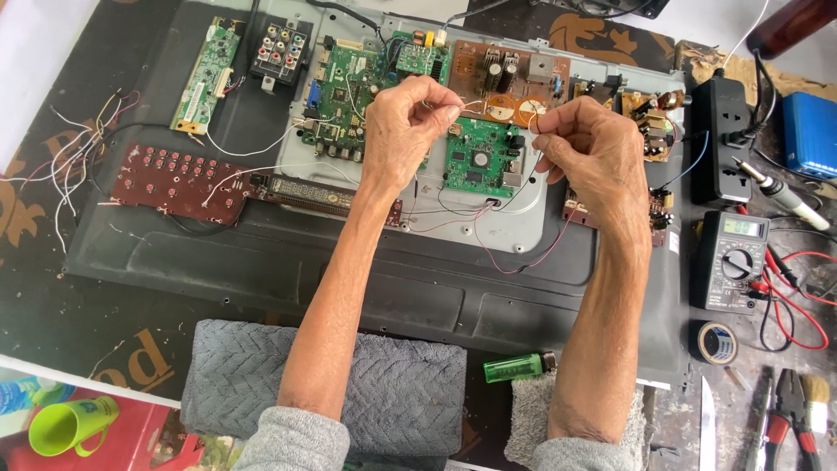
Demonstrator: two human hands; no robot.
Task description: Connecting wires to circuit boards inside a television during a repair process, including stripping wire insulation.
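My left hand (408, 122) and my right hand (586, 148) are raised over the opened back of a flat television (261, 253). Each hand pinches an end of a thin pale wire (488, 106) stretched between them. Under the hands lie several green circuit boards (478, 157) and a brown power board (506, 83) on the metal chassis plate (488, 222). Thin red and black wires (514, 262) hang from near my right hand down onto the panel.
A dark red button board (174, 179) and a small green board (205, 74) lie at left with loose wires (70, 166). A multimeter (731, 260), power strip (719, 139), soldering iron (780, 192), tape roll (715, 342), pliers (789, 414), green lighter (514, 366) and grey towel (384, 392) surround me.
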